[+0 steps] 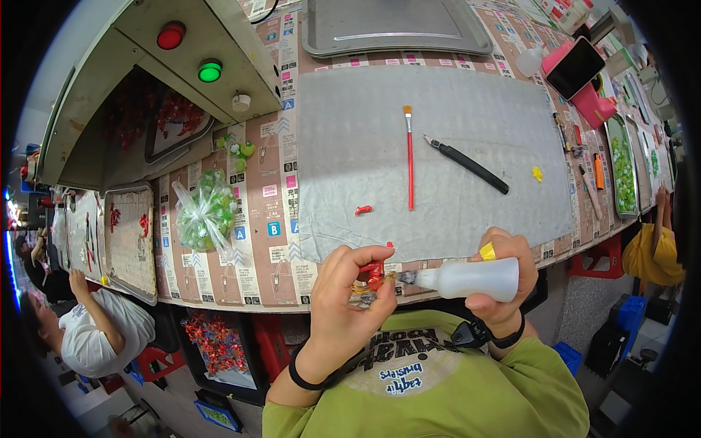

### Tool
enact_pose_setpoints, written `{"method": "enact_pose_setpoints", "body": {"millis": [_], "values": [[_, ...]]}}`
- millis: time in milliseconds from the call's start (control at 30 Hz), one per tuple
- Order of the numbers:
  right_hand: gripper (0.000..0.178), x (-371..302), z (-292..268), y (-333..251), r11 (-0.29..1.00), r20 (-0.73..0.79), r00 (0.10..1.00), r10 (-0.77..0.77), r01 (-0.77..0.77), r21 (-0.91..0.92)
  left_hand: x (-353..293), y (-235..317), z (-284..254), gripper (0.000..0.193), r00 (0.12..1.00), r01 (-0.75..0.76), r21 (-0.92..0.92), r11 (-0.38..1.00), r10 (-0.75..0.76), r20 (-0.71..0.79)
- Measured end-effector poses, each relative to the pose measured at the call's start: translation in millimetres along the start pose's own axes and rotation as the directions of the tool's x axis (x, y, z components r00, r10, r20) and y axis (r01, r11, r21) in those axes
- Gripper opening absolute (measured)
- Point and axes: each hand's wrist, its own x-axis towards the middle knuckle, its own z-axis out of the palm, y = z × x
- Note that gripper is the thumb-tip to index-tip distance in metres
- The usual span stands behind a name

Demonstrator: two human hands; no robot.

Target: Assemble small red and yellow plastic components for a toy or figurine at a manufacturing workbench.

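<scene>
My left hand [339, 288] pinches a small red plastic piece [374, 276] between thumb and fingers, at the table's near edge. My right hand [520, 288], with yellow tape round one finger, grips a white squeeze bottle [478, 280] lying sideways. The bottle's narrow nozzle points left and meets or nearly meets the red piece; actual contact is hard to tell. Beyond my hands, a grey cloth [350, 146] bears a red-handled paintbrush [410, 171], a black-handled craft knife [473, 168], another small red piece [364, 210] and a yellow scrap [537, 174].
Left stands a metal box [241, 58] with red and green lamps and red pieces inside. Near it lies a tied bag of green balls [204, 215]. A metal tray [398, 47] is at the back, a phone [576, 68] at right. A co-worker [109, 332] sits left, another right.
</scene>
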Motion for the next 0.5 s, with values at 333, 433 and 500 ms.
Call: {"method": "enact_pose_setpoints", "body": {"millis": [333, 433, 500], "values": [[0.053, 9, -22, 0, 0.967, -0.376, 0.899, 0.225, -0.157, 0.202, 1, 0, 4, 0.041, 0.999, 0.028, -0.11, 0.994, -0.03, -0.023], [0.051, 23, -52, 14, 0.945, -0.423, 0.846, 0.326, -0.272, 0.184, 0, -4, 1, 0.058, 0.997, 0.074, -0.103, 0.992, -0.077, -0.024], [0.047, 27, -78, 34, 0.95, -0.46, 0.831, 0.312, -0.272, 0.153, -1, -4, 1, 0.06, 0.986, 0.146, -0.238, 0.96, -0.161, -0.046]]}}
